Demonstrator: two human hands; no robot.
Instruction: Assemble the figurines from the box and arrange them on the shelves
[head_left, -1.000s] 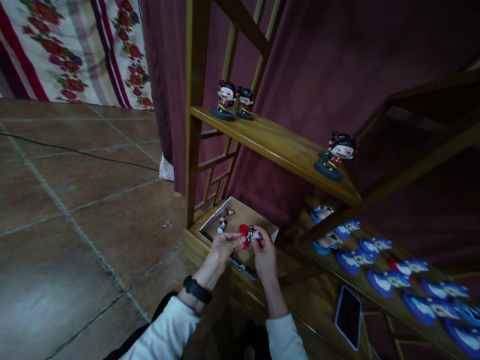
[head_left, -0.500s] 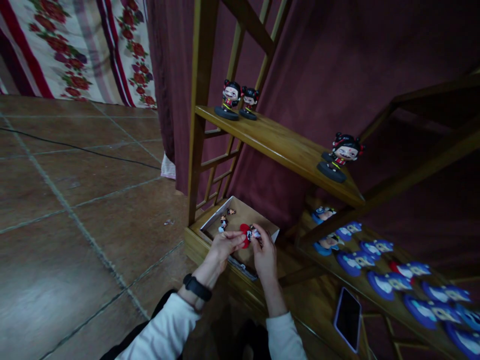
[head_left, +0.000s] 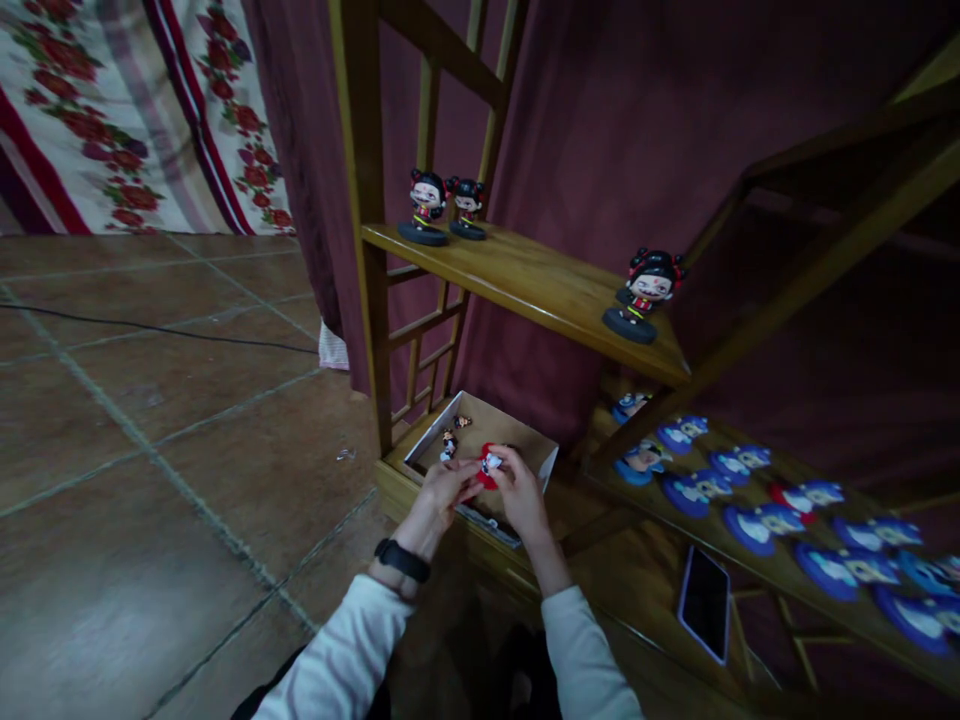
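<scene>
Between my two hands, over a shallow cardboard box (head_left: 541, 446), is a small figurine (head_left: 491, 463) with a red round base. My left hand (head_left: 444, 490) is closed on the red base from the left. From the right, my right hand (head_left: 519, 492) pinches the white-and-dark figure part; its fingertips hide some of it. Inside the box, by its left wall, lie two small loose figurines, one dark and white (head_left: 448, 443) and a smaller brownish one (head_left: 463, 422). The box sits on the low wooden shelf.
Black-haired figurines (head_left: 427, 205) on dark bases stand on the upper shelf (head_left: 517, 275). Several figurines on blue bases (head_left: 757, 527) line the shelf at right. A phone (head_left: 705, 605) lies on the wood near my right arm. A wooden post (head_left: 365, 250) rises left of the box.
The view has shifted a little. My right hand has turned the figure part against the red base, and its fingers now sit closer to my left hand.
</scene>
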